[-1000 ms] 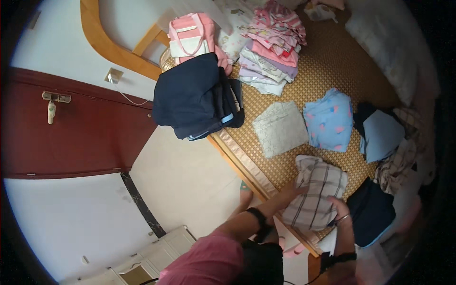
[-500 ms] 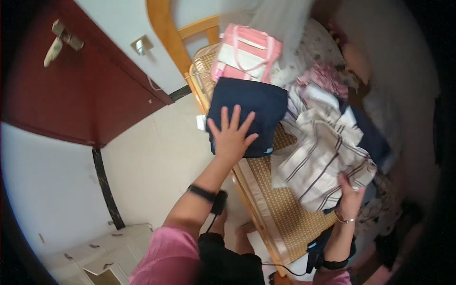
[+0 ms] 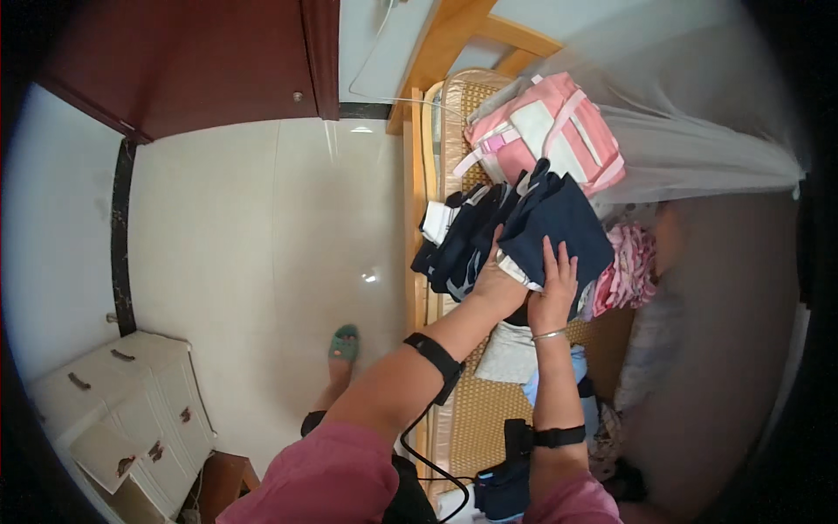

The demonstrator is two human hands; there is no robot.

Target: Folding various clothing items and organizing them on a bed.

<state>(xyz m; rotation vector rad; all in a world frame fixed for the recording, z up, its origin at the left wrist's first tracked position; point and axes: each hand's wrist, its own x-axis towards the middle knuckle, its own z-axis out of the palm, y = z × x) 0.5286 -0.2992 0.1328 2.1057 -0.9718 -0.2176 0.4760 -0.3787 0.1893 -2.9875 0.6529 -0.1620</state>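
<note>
A folded navy garment is tilted up in front of the pink bag, with pale cloth showing at its lower edge. My left hand grips it by the near left corner, its fingers mostly hidden among the fabric. Across the front face lies my right hand, fingers stretched out and pressing on the cloth. Just left of my left hand, more folded dark navy clothes rest at the bed's edge, a white patch among them. Pink patterned clothing lies close by on the right.
A pink and white bag sits at the bed's head beside a sheer net. Grey folded cloth lies on the woven mat. Drawers stand at lower left. A cable hangs by my left arm.
My right hand has let go of the striped cloth and moved onto the navy garment. My left hand has gone from lying flat on navy cloth to gripping a corner. The view has turned.
</note>
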